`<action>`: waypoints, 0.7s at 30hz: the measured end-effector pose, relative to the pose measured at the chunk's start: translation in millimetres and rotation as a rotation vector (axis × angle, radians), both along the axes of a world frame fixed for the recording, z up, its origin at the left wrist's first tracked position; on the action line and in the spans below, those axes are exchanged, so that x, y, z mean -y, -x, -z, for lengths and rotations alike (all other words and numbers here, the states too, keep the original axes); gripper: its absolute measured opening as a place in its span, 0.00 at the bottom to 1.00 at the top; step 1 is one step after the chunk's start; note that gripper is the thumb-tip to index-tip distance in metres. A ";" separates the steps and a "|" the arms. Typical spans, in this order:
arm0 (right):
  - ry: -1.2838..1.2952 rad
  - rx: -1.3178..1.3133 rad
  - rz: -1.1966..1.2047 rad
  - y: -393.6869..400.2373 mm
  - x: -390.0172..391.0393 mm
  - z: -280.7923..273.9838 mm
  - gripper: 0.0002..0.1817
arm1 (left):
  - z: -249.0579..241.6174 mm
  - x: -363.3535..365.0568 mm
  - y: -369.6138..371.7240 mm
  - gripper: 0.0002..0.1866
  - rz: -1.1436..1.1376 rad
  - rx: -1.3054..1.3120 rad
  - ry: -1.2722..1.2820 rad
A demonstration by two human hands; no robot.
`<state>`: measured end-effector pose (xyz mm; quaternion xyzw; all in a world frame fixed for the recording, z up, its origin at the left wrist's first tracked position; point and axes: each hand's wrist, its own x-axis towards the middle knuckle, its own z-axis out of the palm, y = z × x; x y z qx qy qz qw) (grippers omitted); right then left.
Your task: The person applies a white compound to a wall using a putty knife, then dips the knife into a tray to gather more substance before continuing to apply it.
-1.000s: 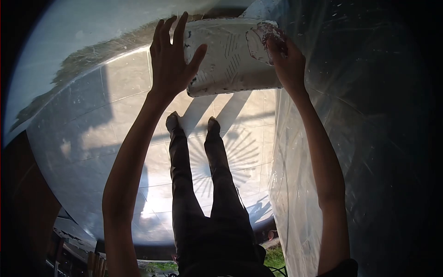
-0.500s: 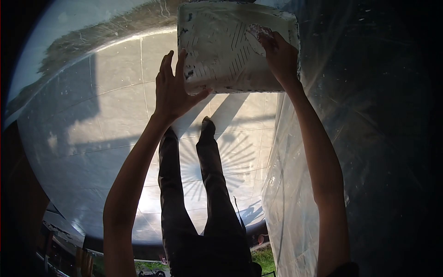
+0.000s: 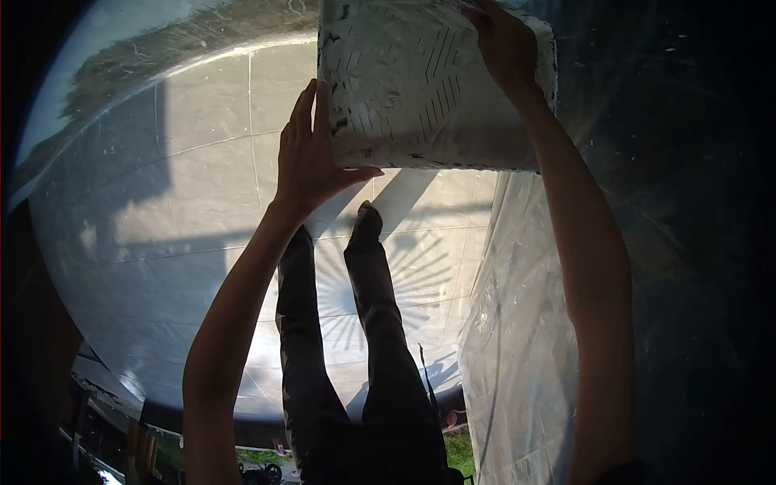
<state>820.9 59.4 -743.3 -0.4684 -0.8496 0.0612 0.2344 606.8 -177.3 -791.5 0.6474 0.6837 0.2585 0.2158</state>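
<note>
A white rectangular slotted box (image 3: pixel 396 97), smeared and chipped along its edges, fills the upper middle of the head view. My left hand (image 3: pixel 311 153) is at its lower left corner, fingers stretched along the left edge and thumb spread out below the bottom edge. It looks braced against the box, not closed round it. At the top right of the box, my right hand (image 3: pixel 509 52) is closed, fingertips at the frame's upper border. What it holds is mostly cut off; earlier a crumpled pinkish-white piece, rag-like, showed there.
Clear plastic sheeting (image 3: pixel 509 339) hangs at the right. Below lies a pale tiled floor (image 3: pixel 202 194) with shadows, and a dark stained band (image 3: pixel 186 52) runs along the upper left. My legs (image 3: pixel 380 299) stand in the middle. Grass (image 3: pixel 459 453) shows at the bottom.
My right hand has moved up across the box toward the frame's top edge, taking the crumpled piece mostly out of sight. The box appears slightly larger and further right. My left hand stays at the corner.
</note>
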 end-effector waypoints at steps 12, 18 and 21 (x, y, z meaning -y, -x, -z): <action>-0.102 0.140 -0.065 5.5 2.5 12.8 0.09 | 1.1 -7.6 1.8 0.78 -0.025 0.034 0.070; -0.109 0.166 -0.114 -3.0 14.8 19.9 0.07 | 7.4 -6.4 2.7 0.81 -0.004 0.070 0.030; -0.164 0.140 -0.109 -10.3 27.3 23.2 0.10 | 8.3 -7.5 3.6 0.80 0.010 0.070 0.019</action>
